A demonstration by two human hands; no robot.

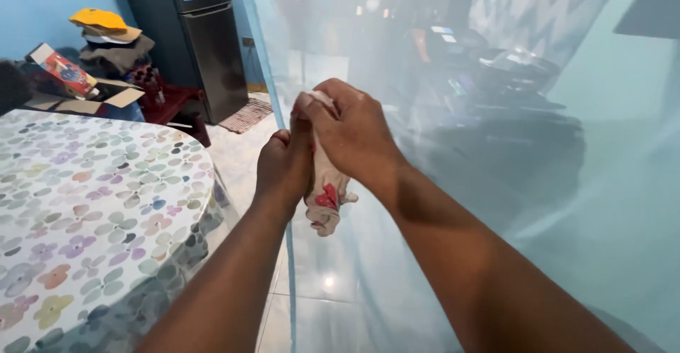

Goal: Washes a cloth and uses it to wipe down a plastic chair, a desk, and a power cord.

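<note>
White cloth with red print (326,196) bunched between both hands, lower end dangling beneath them. Left hand (283,167) fisted around its middle; right hand (348,130) wrapped over the top, touching the left. Beyond the hands, sheer pale-blue curtain (567,218). Left of the left hand, floral tablecloth (85,211); farther off, dark fridge (205,34).

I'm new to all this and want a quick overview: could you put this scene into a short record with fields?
Left hand: closed around a cloth
Right hand: wrapped over the top of the same cloth
Cloth: white with red marks, bunched, its end hanging below both hands
In front: sheer pale blue curtain
Left side: table with a floral cover
Background: dark fridge, open cardboard box, blue wall
Floor: glossy pale tiles
</note>
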